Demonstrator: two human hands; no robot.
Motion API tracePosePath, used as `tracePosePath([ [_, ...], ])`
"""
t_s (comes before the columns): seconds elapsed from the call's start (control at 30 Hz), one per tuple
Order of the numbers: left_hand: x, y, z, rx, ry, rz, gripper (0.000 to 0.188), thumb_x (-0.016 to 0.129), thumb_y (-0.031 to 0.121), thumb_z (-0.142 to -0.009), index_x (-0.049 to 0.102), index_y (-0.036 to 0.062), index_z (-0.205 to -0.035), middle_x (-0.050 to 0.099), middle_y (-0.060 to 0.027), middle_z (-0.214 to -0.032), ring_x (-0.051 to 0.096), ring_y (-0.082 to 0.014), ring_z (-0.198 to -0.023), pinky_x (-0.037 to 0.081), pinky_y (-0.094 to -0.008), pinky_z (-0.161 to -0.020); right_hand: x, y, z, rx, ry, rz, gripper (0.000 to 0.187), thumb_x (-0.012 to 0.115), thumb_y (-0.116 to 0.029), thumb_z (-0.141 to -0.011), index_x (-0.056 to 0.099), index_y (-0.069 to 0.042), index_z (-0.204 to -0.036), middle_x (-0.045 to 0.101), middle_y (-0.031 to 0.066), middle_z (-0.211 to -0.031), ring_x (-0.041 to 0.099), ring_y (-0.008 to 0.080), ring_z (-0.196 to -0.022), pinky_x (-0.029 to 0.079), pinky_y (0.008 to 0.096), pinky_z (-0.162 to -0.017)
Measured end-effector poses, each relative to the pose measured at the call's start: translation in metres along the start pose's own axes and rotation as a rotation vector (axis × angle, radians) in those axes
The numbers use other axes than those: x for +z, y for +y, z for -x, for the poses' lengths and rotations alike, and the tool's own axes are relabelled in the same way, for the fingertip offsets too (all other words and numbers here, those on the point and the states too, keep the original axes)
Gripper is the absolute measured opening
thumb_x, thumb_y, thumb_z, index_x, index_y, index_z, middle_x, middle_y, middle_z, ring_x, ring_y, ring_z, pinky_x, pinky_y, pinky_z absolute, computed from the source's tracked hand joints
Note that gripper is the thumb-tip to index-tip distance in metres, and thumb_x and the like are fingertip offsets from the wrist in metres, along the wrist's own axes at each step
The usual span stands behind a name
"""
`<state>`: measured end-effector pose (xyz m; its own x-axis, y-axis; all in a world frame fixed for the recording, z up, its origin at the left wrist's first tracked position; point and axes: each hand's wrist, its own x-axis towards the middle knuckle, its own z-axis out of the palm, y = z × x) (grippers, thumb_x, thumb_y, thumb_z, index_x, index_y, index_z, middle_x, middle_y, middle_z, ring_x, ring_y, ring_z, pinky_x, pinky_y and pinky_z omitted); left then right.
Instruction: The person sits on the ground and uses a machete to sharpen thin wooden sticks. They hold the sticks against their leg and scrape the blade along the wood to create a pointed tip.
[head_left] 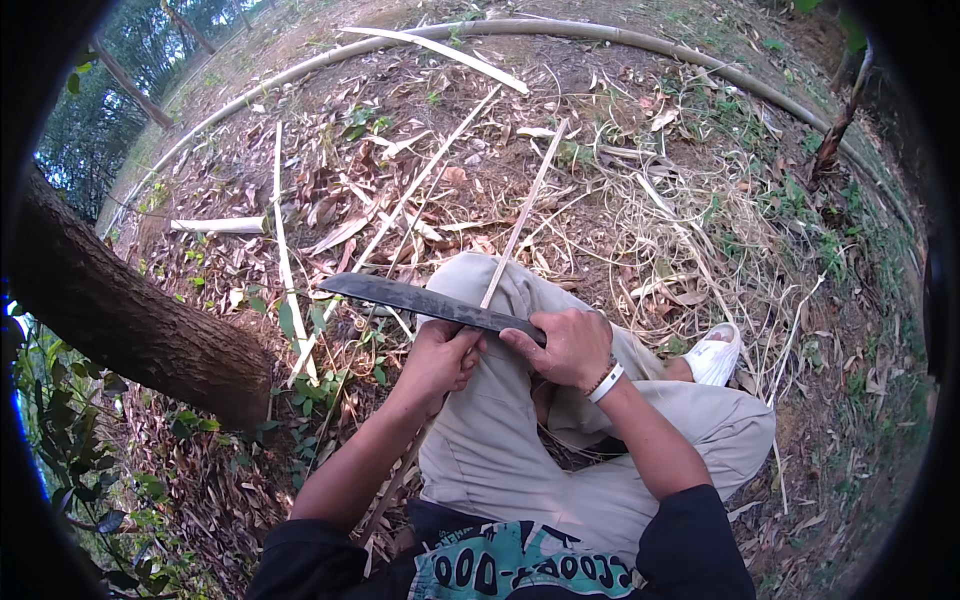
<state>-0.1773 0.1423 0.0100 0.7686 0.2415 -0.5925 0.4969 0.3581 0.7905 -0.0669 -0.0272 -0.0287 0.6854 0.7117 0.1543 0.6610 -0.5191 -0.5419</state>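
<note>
Knife handle being hidden inside right hand (pixel 572 347); lower end of bamboo strip (pixel 520 225) being covered by left hand (pixel 440 358) and lap. Machete blade (pixel 425 300) being held level across raised knee, tip pointed left. Right fingers being kept closed around grip, wrist bent inward. Left fingers being curled tight on strip just under blade. Strip being run up-right over leaf-littered ground (pixel 620 200).

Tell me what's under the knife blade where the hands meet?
Under the dark blade a thin bamboo strip crosses, running over the knee onto leaf litter. The right hand and left hand cover where blade meets strip, and the handle.
</note>
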Motion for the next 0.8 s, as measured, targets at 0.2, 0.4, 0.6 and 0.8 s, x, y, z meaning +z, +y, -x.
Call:
tracePosePath([
  [0.2, 0.003, -0.027, 0.004, 0.142, 0.148, -0.042, 0.029, 0.054, 0.025, -0.100, 0.053, 0.0071, -0.076, 0.041, 0.0067, -0.058, 0.033, -0.0014, -0.044, 0.024, -0.0213, -0.039, 0.003, -0.003, -0.009, -0.012, -0.119, 0.058, 0.073, 0.051, -0.074, -0.083, 0.066, -0.006, -0.061, 0.058, 0.0168, -0.051, 0.063, 0.0351, -0.053, 0.049, 0.0449, -0.051],
  [0.4, -0.020, -0.048, 0.040, 0.016, -0.020, 0.125, 0.030, 0.056, 0.027, -0.100, 0.053, 0.0076, -0.077, 0.039, 0.0081, -0.058, 0.031, -0.0002, -0.046, 0.023, -0.0202, -0.040, 0.009, 0.008, -0.019, 0.068, -0.057, -0.002, 0.070, 0.055, -0.069, -0.084, 0.062, -0.004, -0.060, 0.055, 0.0186, -0.053, 0.060, 0.0387, -0.054, 0.047, 0.0452, -0.051],
  [0.6, -0.055, -0.096, 0.093, 0.124, 0.130, -0.202, 0.034, 0.055, 0.026, -0.100, 0.053, 0.0047, -0.073, 0.043, 0.0060, -0.058, 0.037, -0.0023, -0.051, 0.030, -0.0223, -0.046, 0.022, 0.004, -0.001, -0.141, -0.064, 0.139, 0.074, 0.054, -0.077, -0.078, 0.061, -0.007, -0.057, 0.059, 0.0144, -0.052, 0.063, 0.0322, -0.050, 0.049, 0.0421, -0.049],
  [0.8, -0.088, -0.131, 0.163, 0.004, 0.091, -0.095, 0.030, 0.056, 0.023, -0.099, 0.055, 0.0033, -0.077, 0.043, 0.0051, -0.057, 0.037, -0.0030, -0.049, 0.029, -0.0220, -0.045, 0.032, 0.004, 0.002, -0.123, 0.049, 0.059, 0.070, 0.060, -0.072, -0.078, 0.053, -0.006, -0.057, 0.055, 0.0142, -0.051, 0.059, 0.0329, -0.049, 0.045, 0.0407, -0.048],
])
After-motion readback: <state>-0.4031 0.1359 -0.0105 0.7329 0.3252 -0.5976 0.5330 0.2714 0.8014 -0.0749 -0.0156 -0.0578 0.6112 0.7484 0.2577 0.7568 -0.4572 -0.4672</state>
